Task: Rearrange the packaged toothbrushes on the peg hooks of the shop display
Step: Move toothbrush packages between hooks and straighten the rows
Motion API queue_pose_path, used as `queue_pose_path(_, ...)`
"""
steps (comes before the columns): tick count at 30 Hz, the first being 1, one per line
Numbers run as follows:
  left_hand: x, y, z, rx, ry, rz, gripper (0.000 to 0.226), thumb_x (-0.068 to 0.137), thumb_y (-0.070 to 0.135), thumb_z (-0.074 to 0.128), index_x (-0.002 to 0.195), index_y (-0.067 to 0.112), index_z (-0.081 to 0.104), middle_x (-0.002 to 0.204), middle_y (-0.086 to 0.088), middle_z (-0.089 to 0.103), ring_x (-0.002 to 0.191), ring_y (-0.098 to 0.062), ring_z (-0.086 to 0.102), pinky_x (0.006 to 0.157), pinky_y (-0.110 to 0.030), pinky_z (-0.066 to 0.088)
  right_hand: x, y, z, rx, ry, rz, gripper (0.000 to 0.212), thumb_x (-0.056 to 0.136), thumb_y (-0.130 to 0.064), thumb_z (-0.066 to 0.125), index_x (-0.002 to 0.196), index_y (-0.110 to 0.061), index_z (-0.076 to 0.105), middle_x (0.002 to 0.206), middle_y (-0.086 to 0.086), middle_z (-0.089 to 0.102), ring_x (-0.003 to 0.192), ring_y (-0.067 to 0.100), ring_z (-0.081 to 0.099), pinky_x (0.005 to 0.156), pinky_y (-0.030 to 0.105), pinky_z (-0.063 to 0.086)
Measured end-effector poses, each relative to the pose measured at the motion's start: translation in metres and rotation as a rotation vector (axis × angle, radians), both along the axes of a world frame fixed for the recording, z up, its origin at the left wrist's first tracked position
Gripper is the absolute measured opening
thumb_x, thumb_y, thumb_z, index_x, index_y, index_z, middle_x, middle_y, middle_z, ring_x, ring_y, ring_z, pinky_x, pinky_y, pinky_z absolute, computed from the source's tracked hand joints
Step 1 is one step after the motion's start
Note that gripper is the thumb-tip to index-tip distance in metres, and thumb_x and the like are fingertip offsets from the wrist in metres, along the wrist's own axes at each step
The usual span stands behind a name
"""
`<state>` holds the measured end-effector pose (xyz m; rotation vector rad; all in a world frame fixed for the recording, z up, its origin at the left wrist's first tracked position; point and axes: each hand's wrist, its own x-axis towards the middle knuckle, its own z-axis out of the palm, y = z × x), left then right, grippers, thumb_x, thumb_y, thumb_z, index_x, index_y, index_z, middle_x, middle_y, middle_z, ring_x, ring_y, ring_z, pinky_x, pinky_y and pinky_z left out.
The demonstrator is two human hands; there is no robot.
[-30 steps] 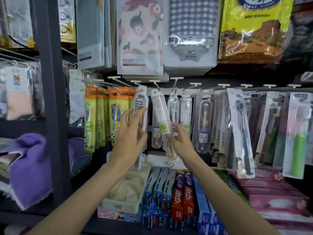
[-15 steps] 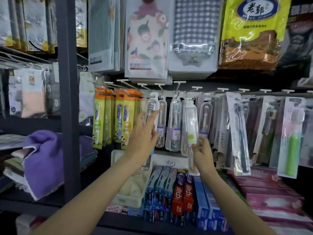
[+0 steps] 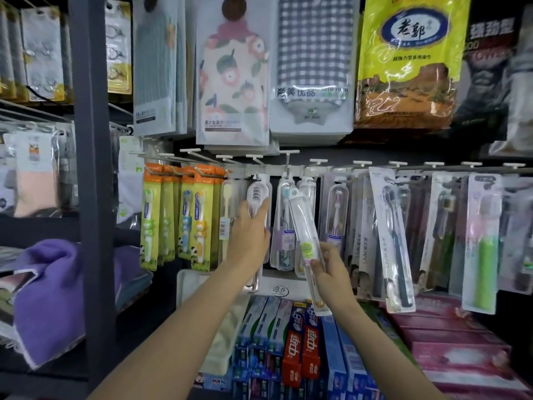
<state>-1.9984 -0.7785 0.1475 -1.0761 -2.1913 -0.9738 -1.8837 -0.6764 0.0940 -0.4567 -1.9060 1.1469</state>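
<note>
Right hand: my right hand [image 3: 331, 268] is nearest, its fingers [image 3: 327, 248] curled round the lower part of a clear toothbrush pack [image 3: 305, 241], pinching it just below the round yellow-green sticker.
Held pack, position: it is off the hooks, tilted with its top leaning left, its hang hole in front of the hanging clear packs and below the white peg hooks [image 3: 288, 157].
Held pack, handling: I judge it light and fairly stiff, a thin plastic shell that could flex or slip if squeezed; the low grip lets the top swing, so a hold nearer the middle would steady the hole for threading.
Left hand: my left hand [image 3: 249, 236] is against a hanging pack [image 3: 258, 197] with a dark-bristled brush head; the fingers reach up along its face. I cannot tell whether the thumb closes round it behind.
Hanging pack, position: it hangs on its hook between a cream-handled brush pack [image 3: 227, 209] and the clear packs to the right.
Look of the stock: long, narrow, see-through blisters with a hole tab on top, brush heads up.
Further along the rail: orange-and-yellow children's packs [image 3: 184, 217] hang at the left, tall carded brushes [image 3: 389, 241] at the right.
Below: toothpaste boxes [image 3: 302, 347] are stacked on the shelf.
</note>
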Motion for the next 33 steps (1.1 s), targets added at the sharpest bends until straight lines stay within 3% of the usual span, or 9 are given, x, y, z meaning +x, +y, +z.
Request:
queue_pose_path(2,-0.002,0.011,0.004,-0.021,-0.046,0.016,0.067,0.092,0.003,0.045,0.147,0.028,0.016,0.149,-0.014,0.01,0.113,-0.033,0.048,0.092,-0.043,0.046,-0.003,0.004,-0.001,-0.008,-0.022,-0.026,0.034,0.095,-0.004,0.043,0.129,-0.008,0.041,0.117,0.008,0.054,0.093,0.013,0.05,0.07,0.02,0.037)
queue_pose_path(9,-0.009,0.043,0.007,-0.105,-0.096,0.106,0.08,0.087,-0.013,0.039,0.149,0.024,0.003,0.152,-0.018,-0.006,0.133,-0.038,0.024,0.102,-0.043,0.036,0.005,0.019,-0.016,-0.056,0.034,-0.017,0.042,0.097,-0.006,0.041,0.137,-0.015,0.033,0.129,0.006,0.05,0.108,0.015,0.047,0.084,0.022,0.034)
queue_pose_path(13,-0.007,0.053,-0.01,-0.091,-0.048,0.18,0.07,0.092,0.005,0.05,0.148,0.018,0.01,0.153,-0.02,-0.009,0.141,-0.038,0.004,0.111,-0.044,0.023,0.01,0.019,-0.029,-0.02,0.111,-0.006,0.041,0.097,-0.006,0.04,0.134,-0.023,0.035,0.13,0.006,0.049,0.12,0.02,0.047,0.095,0.028,0.039)
queue_pose_path(16,0.0,0.057,-0.02,-0.094,0.093,0.136,0.068,0.092,0.013,0.053,0.146,0.014,0.013,0.154,-0.018,-0.003,0.141,-0.034,0.004,0.114,-0.043,0.014,0.008,0.016,-0.032,0.044,0.164,-0.012,0.042,0.097,-0.009,0.041,0.13,-0.035,0.035,0.135,0.006,0.046,0.126,0.023,0.043,0.106,0.046,0.036)
queue_pose_path(18,0.002,0.058,-0.021,-0.13,0.151,0.092,0.069,0.092,0.013,0.051,0.147,0.014,0.01,0.154,-0.015,-0.001,0.142,-0.032,0.004,0.115,-0.042,0.012,0.006,0.013,-0.024,0.079,0.2,-0.009,0.043,0.098,-0.012,0.039,0.127,-0.043,0.034,0.136,0.007,0.045,0.125,0.025,0.043,0.107,0.048,0.035)
queue_pose_path(21,0.003,0.057,-0.02,-0.12,0.148,0.049,0.067,0.091,0.011,0.05,0.147,0.015,0.012,0.154,-0.013,0.001,0.142,-0.029,0.003,0.115,-0.039,0.01,0.002,0.008,-0.013,0.104,0.237,-0.001,0.041,0.098,-0.017,0.039,0.13,-0.043,0.033,0.136,0.006,0.046,0.118,0.025,0.047,0.105,0.048,0.036)
queue_pose_path(24,0.003,0.051,-0.021,-0.115,0.14,0.02,0.066,0.091,0.01,0.049,0.147,0.016,0.015,0.154,-0.013,0.002,0.142,-0.029,0.004,0.114,-0.039,0.012,0.0,0.006,-0.007,0.093,0.28,-0.021,0.039,0.098,-0.021,0.039,0.132,-0.041,0.033,0.137,0.001,0.045,0.122,0.028,0.046,0.103,0.052,0.037)
queue_pose_path(29,0.002,0.038,-0.023,-0.119,0.162,0.039,0.06,0.093,0.017,0.046,0.146,0.017,0.018,0.154,-0.01,0.003,0.141,-0.028,0.008,0.113,-0.04,0.015,0.0,0.006,-0.004,0.052,0.236,-0.022,0.041,0.099,-0.019,0.038,0.134,-0.039,0.033,0.14,-0.001,0.044,0.114,0.02,0.047,0.104,0.052,0.037)
queue_pose_path(33,0.006,0.029,-0.023,-0.157,0.147,0.048,0.065,0.092,0.017,0.049,0.147,0.018,0.014,0.155,-0.01,0.0,0.141,-0.027,0.008,0.112,-0.039,0.015,0.001,0.005,0.003,-0.041,0.178,0.014,0.042,0.099,-0.014,0.037,0.139,-0.028,0.034,0.143,-0.001,0.04,0.129,0.017,0.04,0.109,0.039,0.034)
